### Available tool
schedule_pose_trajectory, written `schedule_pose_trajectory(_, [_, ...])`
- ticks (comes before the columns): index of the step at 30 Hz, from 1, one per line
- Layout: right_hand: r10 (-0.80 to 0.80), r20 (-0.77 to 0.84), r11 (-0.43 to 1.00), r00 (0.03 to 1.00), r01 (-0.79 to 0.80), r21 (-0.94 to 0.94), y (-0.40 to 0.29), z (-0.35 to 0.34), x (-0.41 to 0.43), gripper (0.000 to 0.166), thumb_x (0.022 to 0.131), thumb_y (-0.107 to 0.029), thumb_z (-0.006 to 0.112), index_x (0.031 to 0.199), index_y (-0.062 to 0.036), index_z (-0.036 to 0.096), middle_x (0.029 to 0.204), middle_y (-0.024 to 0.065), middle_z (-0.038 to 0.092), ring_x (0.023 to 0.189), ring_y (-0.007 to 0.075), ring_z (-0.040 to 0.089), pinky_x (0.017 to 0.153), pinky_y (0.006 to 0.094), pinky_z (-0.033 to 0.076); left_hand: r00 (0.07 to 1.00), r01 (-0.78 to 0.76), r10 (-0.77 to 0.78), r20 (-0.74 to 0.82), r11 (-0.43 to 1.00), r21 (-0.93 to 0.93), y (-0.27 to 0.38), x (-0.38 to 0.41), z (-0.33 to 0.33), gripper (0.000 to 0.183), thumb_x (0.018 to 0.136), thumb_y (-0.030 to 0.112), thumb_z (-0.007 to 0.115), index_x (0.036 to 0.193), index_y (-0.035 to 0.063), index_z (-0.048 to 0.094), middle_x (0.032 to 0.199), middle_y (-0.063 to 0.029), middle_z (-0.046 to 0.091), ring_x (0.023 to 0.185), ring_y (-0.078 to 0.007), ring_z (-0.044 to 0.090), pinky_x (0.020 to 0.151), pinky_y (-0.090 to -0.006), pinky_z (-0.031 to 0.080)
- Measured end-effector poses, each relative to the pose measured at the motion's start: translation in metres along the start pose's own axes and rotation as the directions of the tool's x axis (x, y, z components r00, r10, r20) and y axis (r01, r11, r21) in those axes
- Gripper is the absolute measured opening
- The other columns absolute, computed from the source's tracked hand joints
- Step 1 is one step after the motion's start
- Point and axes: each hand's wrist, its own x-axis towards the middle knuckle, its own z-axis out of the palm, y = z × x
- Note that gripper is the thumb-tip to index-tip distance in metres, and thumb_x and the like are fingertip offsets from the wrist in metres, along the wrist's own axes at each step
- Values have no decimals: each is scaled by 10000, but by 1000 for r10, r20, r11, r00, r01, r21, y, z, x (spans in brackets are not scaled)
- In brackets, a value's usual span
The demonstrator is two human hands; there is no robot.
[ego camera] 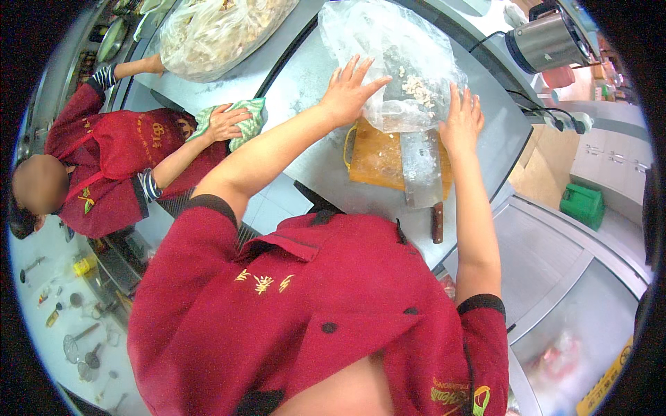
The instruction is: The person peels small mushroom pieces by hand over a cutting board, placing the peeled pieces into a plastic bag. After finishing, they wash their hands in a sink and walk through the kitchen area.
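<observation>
A clear plastic bag (382,44) lies spread over the far part of the steel worktop, overlapping the back of a wooden cutting board (374,161). Small pale chopped pieces (416,92) show at the bag's near end. My left hand (347,94) is at the bag's left edge with its fingers spread. At the right edge is my right hand (462,122), fingers pointing away from me; whether it presses on the plastic is hard to tell. A cleaver (420,169) lies across the board's right part, its blade tip under the bag and its wooden handle (437,222) towards me.
At left, a co-worker's hand (229,124) rests on a green-and-white cloth (252,122); their other hand touches a large filled plastic bag (218,39). A steel appliance (546,42) and plugged-in cables (559,117) are at right. A green bin (581,205) stands beyond.
</observation>
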Motion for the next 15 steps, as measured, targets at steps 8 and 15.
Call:
schedule_pose_trajectory(8, [270, 174, 833, 947, -320, 452, 28, 37, 58, 811, 725, -137, 728, 1438, -202, 347, 1383, 165, 440, 1290, 372, 402, 1037, 485, 350, 900, 143, -335, -281, 833, -534, -28, 17, 6, 196, 696, 159, 743, 865, 120, 654, 1418, -231, 352, 1326, -421, 307, 1087, -481, 278])
schedule_pose_trajectory(15, [-16, 68, 981, 998, 2, 192, 68, 57, 59, 725, 752, -115, 666, 1413, -138, 369, 1169, 230, 606, 1081, 363, 593, 925, 416, 471, 915, 222, -364, -176, 816, -534, -28, 9, 11, 537, 674, 226, 768, 1180, 200, 588, 1468, -263, 246, 1383, -445, 193, 1121, -501, 226])
